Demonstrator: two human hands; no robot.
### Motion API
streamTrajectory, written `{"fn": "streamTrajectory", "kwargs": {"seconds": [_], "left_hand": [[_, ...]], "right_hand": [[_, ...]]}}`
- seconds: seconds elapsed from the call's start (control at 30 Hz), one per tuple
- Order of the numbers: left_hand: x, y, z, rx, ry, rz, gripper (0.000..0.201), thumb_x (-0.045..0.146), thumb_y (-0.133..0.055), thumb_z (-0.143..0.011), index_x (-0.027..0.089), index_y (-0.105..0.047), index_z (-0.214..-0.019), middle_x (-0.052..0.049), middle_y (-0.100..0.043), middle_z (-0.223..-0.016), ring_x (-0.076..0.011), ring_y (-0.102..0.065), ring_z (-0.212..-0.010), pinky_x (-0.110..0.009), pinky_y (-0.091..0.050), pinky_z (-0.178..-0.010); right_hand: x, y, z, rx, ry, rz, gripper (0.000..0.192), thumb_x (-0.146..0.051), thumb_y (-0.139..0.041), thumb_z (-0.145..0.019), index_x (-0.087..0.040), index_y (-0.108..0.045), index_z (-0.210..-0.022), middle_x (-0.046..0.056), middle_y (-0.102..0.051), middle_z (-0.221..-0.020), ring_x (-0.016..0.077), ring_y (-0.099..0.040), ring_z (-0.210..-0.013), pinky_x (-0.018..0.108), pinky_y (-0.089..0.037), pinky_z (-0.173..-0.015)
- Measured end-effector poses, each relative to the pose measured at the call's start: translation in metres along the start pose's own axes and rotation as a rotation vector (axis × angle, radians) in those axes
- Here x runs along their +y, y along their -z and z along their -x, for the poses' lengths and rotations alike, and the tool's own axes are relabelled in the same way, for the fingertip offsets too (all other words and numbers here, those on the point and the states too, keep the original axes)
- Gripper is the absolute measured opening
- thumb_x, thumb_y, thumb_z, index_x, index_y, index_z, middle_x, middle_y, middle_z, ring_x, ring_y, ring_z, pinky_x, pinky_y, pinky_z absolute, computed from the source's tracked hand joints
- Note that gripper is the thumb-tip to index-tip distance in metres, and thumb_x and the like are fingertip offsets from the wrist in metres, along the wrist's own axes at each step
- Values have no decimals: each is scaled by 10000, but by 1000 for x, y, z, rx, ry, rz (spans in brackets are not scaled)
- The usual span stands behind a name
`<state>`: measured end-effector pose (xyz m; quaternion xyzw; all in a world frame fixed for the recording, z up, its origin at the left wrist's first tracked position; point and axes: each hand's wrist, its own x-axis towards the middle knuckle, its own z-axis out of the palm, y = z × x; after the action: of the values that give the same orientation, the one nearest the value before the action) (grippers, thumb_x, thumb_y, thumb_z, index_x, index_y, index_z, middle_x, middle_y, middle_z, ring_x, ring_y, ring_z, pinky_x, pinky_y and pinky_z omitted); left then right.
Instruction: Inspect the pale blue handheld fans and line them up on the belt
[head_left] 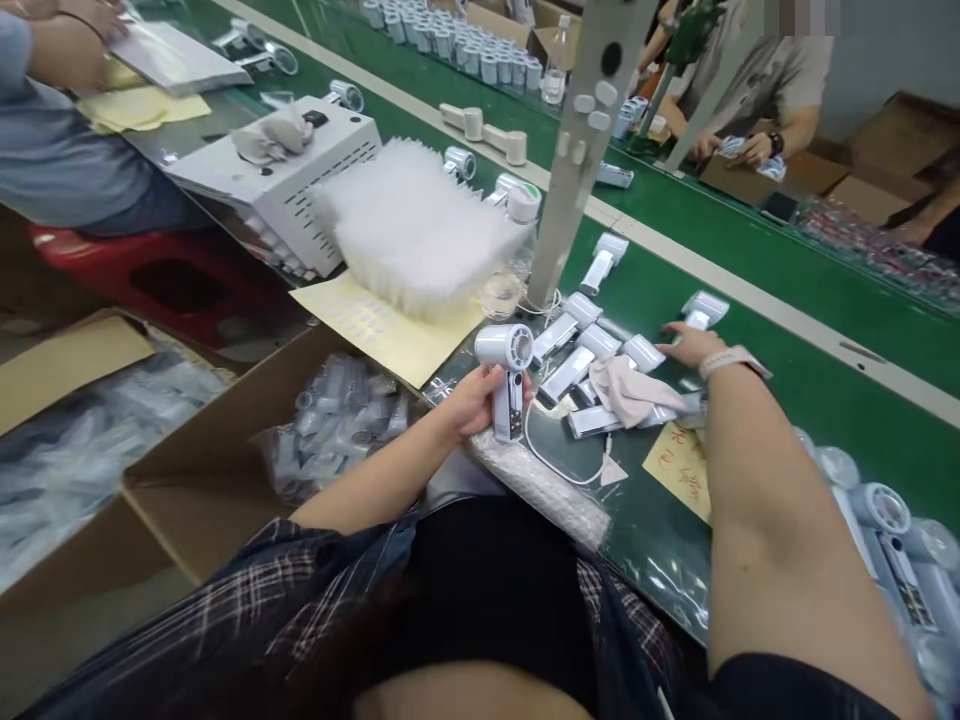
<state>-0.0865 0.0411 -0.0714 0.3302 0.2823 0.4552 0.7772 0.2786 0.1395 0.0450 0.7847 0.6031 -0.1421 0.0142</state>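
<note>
My left hand (474, 402) is closed around the handle of a light-blue handheld fan (505, 349), held upright at the table's near edge with its round head on top. My right hand (691, 346) is stretched over the green table, its visible fingers apart. Just beyond it lies another handheld fan (706, 308); whether the fingers touch it I cannot tell. Between my hands several more fans (568, 373) lie in a loose pile, partly covered by a pale cloth (630, 390). A white cable (559, 470) curves below the held fan.
Bubble wrap (544, 490) lies along the near edge. A metal post (574, 150) rises beyond the pile, beside white foam (427, 220). Cartons of bagged parts (337, 415) stand at lower left. Bagged fans (885, 510) line the right. Co-workers sit at left and across the table.
</note>
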Motion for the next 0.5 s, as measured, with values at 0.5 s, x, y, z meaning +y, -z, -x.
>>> {"fn": "streamTrajectory", "kwargs": {"seconds": [0.5], "left_hand": [[-20,-89,-16,-260,53,263,1089,976,-828,-671,155,-708,-1376,-201,-787,-1359,-433,-647,-1489,-542,-600,-1209]], "right_hand": [[-44,-107,237,324,195,-598,625,-571,-589,-1026,-221,-518,-1539,168,-774,-1232,310,-744,-965,467,-611,-846]]}}
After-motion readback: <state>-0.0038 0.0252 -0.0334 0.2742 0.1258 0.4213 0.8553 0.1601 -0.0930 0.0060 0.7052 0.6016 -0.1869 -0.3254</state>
